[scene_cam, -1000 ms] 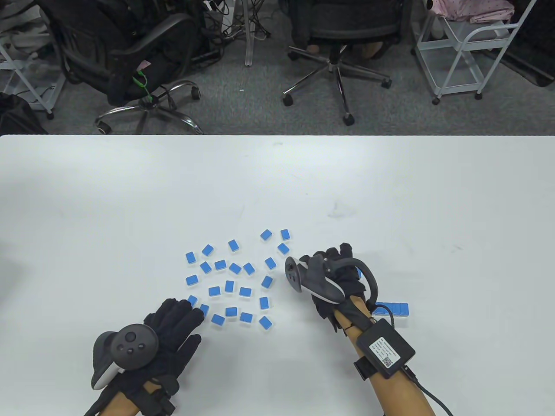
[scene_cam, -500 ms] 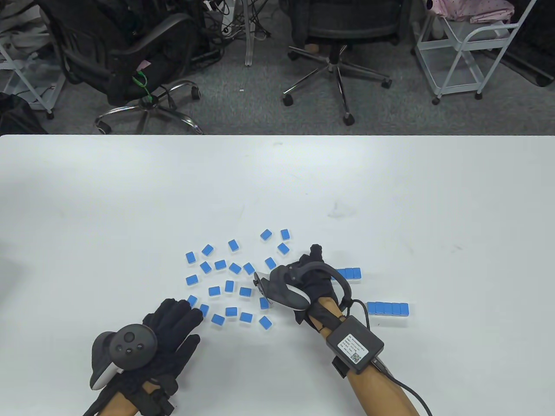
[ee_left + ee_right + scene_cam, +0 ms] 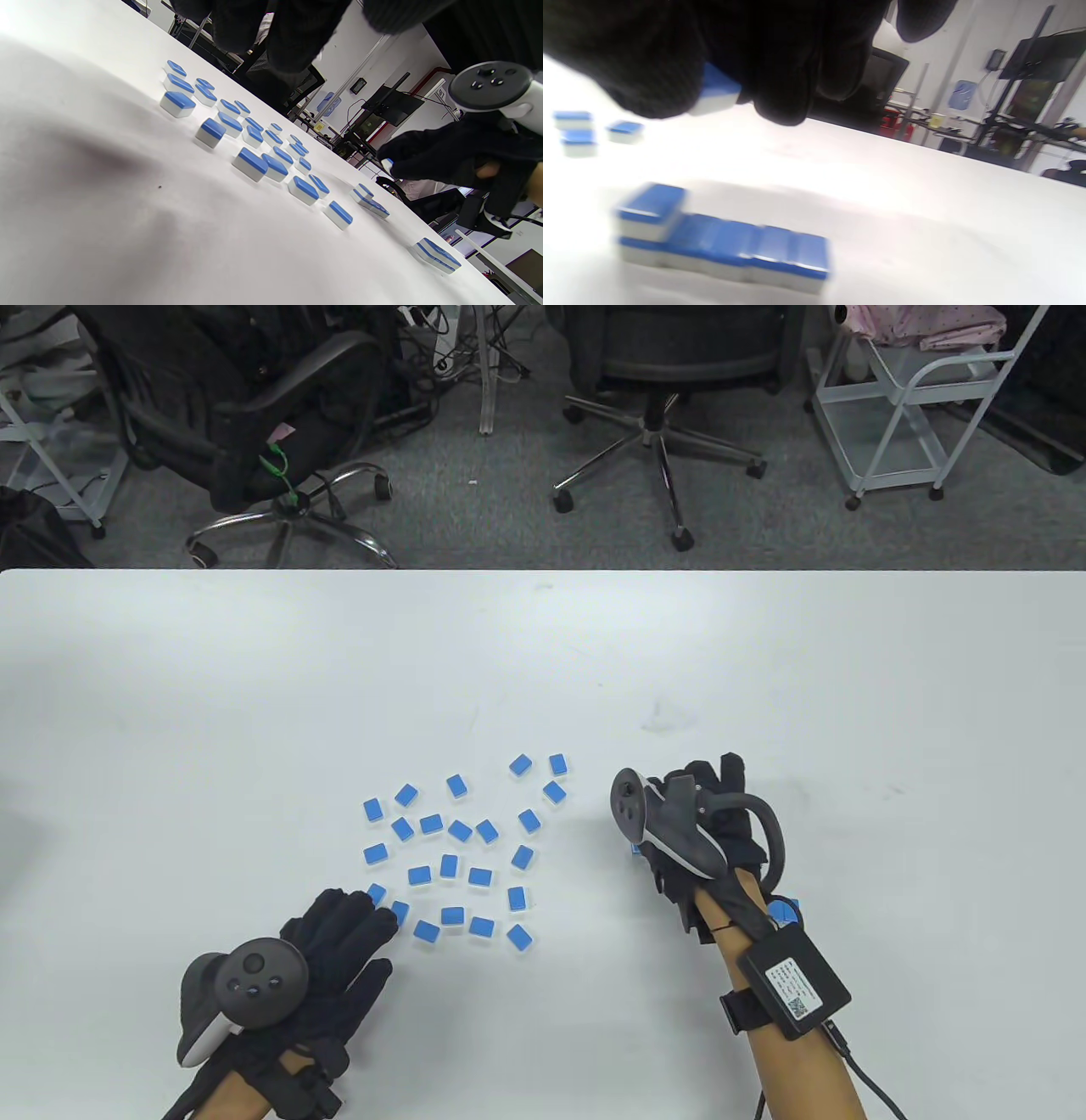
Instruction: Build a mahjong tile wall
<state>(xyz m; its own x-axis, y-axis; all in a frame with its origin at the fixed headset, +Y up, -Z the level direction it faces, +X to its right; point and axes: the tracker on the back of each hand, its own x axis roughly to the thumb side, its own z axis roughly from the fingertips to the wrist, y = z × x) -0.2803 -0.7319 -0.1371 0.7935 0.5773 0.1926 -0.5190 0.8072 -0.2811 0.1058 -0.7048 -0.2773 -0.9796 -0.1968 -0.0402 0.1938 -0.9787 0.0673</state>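
Bright even light; right wrist view blurred (perhaps motion), table [image 3: 925,220] glaring white.

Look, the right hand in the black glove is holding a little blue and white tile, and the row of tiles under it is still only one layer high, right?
Not quite. The right hand does hold a small blue and white tile, but the row of blue and white tiles already has one tile stacked on its left end. The right wrist view shows it.

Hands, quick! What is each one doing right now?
Left hand: open, fingers flat on the table, holding nothing.
Right hand: pinching one blue mahjong tile above the tile row.
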